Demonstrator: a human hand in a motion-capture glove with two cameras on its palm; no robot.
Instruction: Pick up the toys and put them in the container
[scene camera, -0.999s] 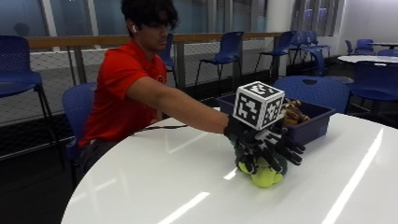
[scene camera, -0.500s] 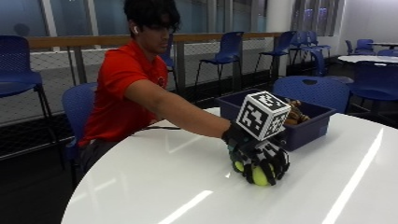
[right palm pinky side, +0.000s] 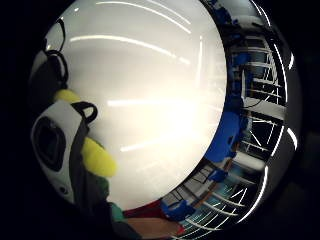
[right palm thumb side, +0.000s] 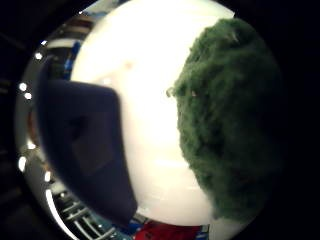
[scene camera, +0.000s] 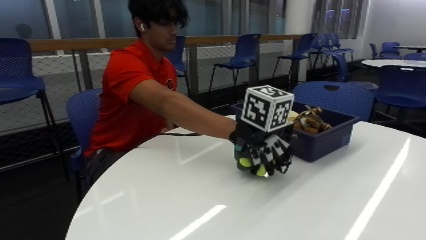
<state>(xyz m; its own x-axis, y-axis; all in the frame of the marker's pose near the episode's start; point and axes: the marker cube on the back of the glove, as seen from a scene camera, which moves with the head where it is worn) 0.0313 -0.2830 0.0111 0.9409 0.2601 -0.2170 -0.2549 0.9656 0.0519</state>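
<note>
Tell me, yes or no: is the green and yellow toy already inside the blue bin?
No, the gloved hand grips the toy above the white table, beside the bin.

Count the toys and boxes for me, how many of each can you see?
Soft green-and-yellow plush toy, held off the white round table in the grip of the black-gloved right hand: 1
Brown striped plush toy in the container: 1
Dark blue plastic container: 1
Total: 3
</note>
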